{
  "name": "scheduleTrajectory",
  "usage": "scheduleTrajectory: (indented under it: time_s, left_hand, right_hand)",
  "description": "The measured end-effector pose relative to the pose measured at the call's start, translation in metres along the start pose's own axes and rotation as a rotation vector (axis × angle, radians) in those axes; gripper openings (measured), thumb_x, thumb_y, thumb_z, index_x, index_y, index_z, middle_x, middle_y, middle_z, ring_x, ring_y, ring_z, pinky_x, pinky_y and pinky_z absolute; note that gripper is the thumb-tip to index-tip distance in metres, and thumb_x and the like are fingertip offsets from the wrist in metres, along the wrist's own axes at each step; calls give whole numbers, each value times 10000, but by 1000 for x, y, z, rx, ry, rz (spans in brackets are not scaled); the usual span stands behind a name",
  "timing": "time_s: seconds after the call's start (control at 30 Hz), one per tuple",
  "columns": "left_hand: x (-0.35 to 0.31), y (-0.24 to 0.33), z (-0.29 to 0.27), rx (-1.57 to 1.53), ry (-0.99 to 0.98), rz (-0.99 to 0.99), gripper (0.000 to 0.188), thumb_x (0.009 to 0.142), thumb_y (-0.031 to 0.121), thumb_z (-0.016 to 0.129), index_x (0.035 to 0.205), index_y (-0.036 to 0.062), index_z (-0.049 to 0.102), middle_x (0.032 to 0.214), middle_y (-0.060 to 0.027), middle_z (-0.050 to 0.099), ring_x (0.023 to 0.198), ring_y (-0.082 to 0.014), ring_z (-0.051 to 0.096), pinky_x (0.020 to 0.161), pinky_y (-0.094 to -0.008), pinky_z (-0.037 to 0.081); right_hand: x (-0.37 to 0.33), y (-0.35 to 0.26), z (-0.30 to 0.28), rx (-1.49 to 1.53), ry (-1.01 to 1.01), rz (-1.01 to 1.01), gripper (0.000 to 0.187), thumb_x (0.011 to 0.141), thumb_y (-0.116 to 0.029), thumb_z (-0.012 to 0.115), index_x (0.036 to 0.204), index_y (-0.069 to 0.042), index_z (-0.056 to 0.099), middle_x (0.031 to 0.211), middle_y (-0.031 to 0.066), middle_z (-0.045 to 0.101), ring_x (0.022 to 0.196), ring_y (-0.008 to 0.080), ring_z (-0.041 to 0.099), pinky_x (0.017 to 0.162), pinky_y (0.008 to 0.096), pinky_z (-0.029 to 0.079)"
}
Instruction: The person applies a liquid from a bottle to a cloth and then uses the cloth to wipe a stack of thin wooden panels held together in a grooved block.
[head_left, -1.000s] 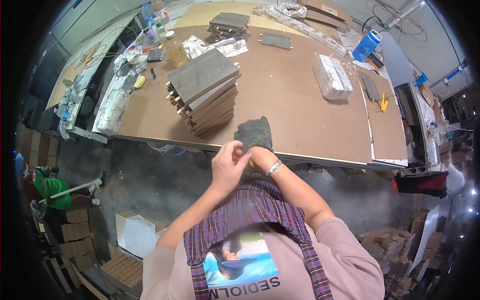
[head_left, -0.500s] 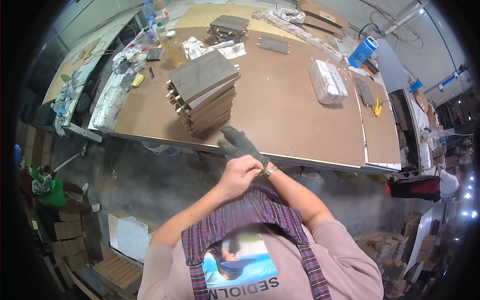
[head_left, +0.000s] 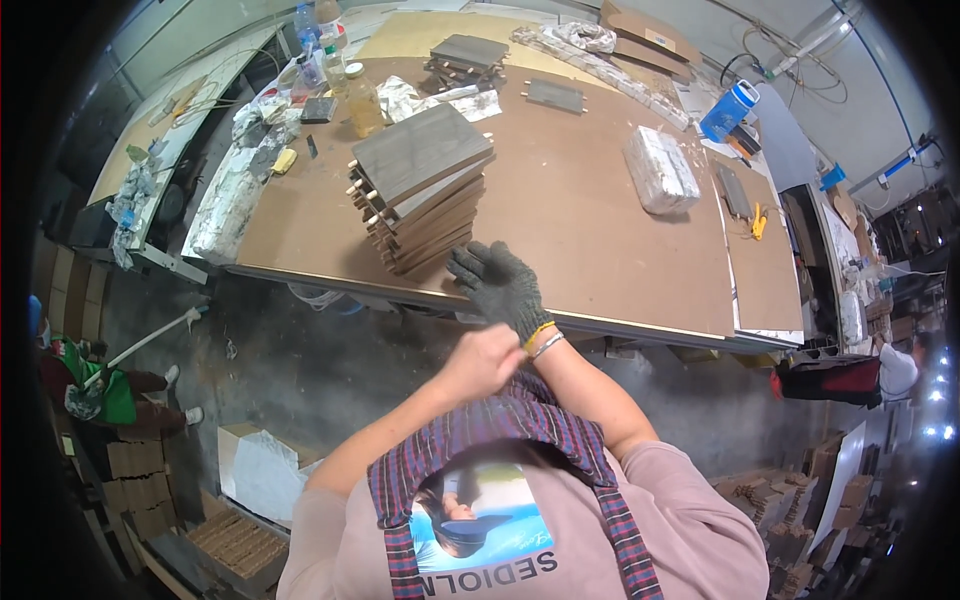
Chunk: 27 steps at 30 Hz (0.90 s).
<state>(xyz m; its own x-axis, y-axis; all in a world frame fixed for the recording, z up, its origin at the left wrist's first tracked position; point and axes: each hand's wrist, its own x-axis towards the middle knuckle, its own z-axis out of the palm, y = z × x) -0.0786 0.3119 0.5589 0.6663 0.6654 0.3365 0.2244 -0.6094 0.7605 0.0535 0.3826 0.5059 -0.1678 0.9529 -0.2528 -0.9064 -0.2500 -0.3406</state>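
- Turned since the frame half a second earlier: the right hand [head_left: 499, 278], its fingers now fanned apart where they previously lay closer together, with more of the yellow cuff edge [head_left: 538, 334] exposed.
- Right hand: spread open and holding nothing; it wears a dark grey-green knitted glove [head_left: 512, 297] and lies across the front edge of the workbench [head_left: 585, 220].
- Left hand [head_left: 485, 358]: bare, fingers curled, just beside the glove's cuff — motion blur hides the fingertips, so whether they pinch the knit cannot be told.
- Right wrist: a silvery bracelet [head_left: 548, 344] sits just below the cuff.
- Nearest the gloved fingers: a tall stack of grey-faced boards [head_left: 425, 155], its layers slightly askew, pale dowels projecting from the board ends; contact between glove and stack cannot be told.
- Farther back on the bench: a smaller stack of similar boards [head_left: 468, 50], a single board [head_left: 555, 96] lying flat to its right, and a crumpled white cloth [head_left: 398, 100] beside a bottle of yellowish liquid [head_left: 362, 102].
- Right part of the bench: a white wrapped block [head_left: 660, 172], a blue jug [head_left: 730, 110] and a yellow-handled tool [head_left: 759, 222] near another grey board [head_left: 733, 190].
- Beyond the bench, at left — a co-worker in green [head_left: 115, 395], beside a long pale pole [head_left: 150, 343].
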Motion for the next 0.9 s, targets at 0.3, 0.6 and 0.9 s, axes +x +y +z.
scheduleTrajectory:
  time_s: [0.3, 0.6, 0.9]
  left_hand:
    - [-15, -5, -5, -186, 1, -237, 137, 899, 107, 659, 846, -2, 595, 796, -160, 576, 711, -316, 604, 664, -390, 488]
    - [-81, -75, -87, -666, 292, -729, 250, 1050, 264, 576, 1147, 41, 634, 965, -50, 698, 901, -104, 658, 781, -245, 532]
    - [3, -179, -186, -696, 485, -792, 316, 1066, 335, 525, 1167, 65, 656, 1066, -44, 703, 970, -130, 648, 847, -283, 502]
  right_hand:
    - [-3, 13, 11, -530, 71, -370, 478, 1028, -397, 547, 1257, 9, 651, 1277, 154, 673, 1196, 335, 581, 1066, 456, 433]
    - [-9, -25, 12, -103, 99, -76, 259, 1001, -321, 623, 933, -76, 569, 857, 56, 560, 759, 171, 519, 701, 279, 461]
    - [-4, 4, 25, -300, 195, 167, 226, 1059, -338, 469, 1204, -175, 526, 1207, 49, 537, 1063, 209, 571, 805, 344, 521]
